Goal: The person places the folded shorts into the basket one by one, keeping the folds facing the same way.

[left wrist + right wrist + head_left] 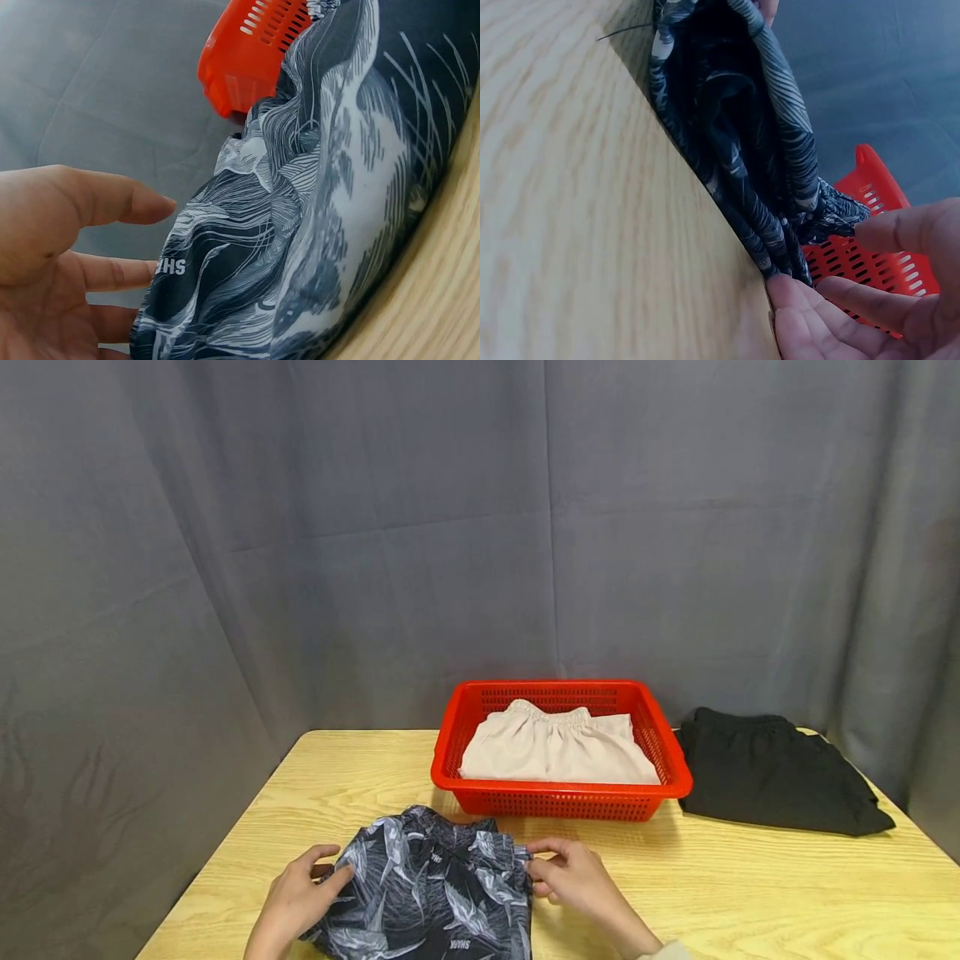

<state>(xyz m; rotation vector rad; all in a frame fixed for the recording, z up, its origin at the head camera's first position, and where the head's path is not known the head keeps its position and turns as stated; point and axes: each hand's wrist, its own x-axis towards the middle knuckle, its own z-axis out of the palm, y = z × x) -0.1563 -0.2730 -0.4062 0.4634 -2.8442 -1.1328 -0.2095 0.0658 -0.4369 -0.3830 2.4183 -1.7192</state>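
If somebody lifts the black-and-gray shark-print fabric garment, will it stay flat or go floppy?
The shark-print garment would probably sag, since it lies in soft wrinkles. Its folds might slip open, because the right wrist view shows loose layers with gaps.

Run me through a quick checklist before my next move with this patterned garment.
1. Left hand at the side of the patterned garment: ok.
2. Right hand at the garment's opposite side, by the waistband: ok.
3. Firm hold with both hands: cannot tell; fingertips meet the cloth, but how tightly doesn't show.
4. Patterned garment smooth and flat: not ok; it's rumpled, with raised folds.
5. Red basket upright on the table: ok, with the pale garment inside.
6. Black garment apart from the patterned one: ok.
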